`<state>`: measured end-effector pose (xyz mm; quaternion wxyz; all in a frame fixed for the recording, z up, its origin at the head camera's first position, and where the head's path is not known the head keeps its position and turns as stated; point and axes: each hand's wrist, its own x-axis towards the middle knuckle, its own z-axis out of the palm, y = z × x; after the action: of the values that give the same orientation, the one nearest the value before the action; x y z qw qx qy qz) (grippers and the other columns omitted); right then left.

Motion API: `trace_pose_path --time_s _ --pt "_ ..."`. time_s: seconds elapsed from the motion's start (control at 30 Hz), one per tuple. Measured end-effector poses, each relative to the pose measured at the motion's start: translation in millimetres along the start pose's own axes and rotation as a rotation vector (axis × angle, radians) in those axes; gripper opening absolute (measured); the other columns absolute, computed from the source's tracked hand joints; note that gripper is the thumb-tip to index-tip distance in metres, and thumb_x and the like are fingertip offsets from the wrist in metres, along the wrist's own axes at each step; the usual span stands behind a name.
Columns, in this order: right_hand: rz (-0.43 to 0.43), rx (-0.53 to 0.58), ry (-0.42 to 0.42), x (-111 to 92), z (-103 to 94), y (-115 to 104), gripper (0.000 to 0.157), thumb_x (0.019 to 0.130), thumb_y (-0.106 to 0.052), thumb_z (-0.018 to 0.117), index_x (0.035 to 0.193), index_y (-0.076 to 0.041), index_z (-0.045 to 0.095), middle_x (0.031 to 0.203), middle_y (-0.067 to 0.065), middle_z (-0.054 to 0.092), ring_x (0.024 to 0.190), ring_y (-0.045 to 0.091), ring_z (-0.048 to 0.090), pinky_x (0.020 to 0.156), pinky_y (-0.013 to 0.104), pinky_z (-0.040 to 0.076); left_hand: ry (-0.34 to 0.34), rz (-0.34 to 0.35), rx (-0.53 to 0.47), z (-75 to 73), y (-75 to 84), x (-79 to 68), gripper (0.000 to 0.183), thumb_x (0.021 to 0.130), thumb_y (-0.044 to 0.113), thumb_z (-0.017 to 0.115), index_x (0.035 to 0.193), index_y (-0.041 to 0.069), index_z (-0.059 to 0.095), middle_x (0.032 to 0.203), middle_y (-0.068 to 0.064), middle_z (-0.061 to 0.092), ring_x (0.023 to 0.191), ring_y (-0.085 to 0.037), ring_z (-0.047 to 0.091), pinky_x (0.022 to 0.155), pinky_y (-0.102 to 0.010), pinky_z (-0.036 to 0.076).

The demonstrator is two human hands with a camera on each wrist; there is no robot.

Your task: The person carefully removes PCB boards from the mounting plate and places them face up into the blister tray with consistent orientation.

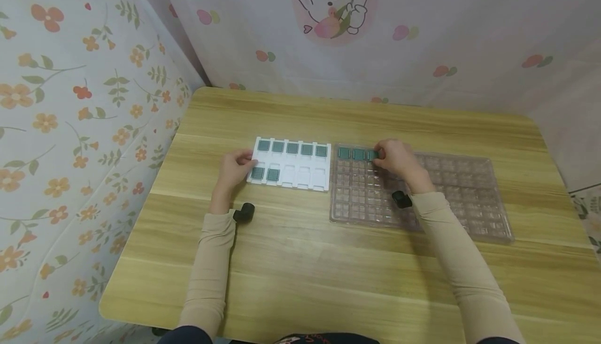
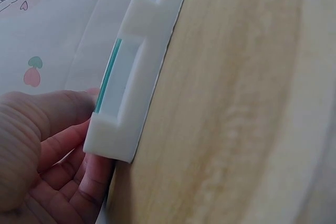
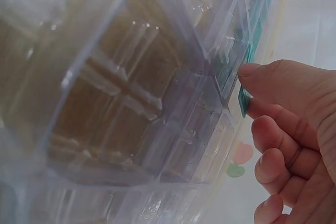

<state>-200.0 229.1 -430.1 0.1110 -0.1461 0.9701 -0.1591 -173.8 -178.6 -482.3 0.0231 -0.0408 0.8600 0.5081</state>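
My left hand (image 1: 233,169) grips the left end of a white plastic tray (image 1: 289,169), thumb on top and fingers at its edge. Green circuit boards (image 1: 292,148) fill the tray's far row, and two more lie at the left of its near row. In the right wrist view, my right hand (image 3: 294,124) pinches a small green circuit board (image 3: 244,95) between thumb and forefinger. That board is at the far row of a clear compartment tray (image 1: 361,198), third from the left, beside two boards (image 1: 351,153) lying in its compartments.
Both trays lie side by side on a wood-grain table (image 1: 291,260). Patterned curtains (image 1: 117,98) hang at the left and behind the table. A black wrist camera (image 1: 244,212) sits on the left sleeve, another black camera (image 1: 401,199) on the right.
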Motion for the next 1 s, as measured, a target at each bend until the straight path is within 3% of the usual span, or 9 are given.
trace_pose_path --time_s 1.0 --pt "0.019 -0.040 0.000 -3.1 -0.4 -1.5 0.030 0.086 -0.010 0.066 0.111 0.005 0.060 0.087 0.016 0.060 0.077 0.028 0.057 0.069 0.043 0.045 0.002 0.006 0.006 0.6 -1.3 1.0 0.031 0.085 0.005 0.066 0.114 -0.006 0.063 0.102 -0.021 0.064 0.089 -0.028 0.059 0.070 -0.022 0.045"
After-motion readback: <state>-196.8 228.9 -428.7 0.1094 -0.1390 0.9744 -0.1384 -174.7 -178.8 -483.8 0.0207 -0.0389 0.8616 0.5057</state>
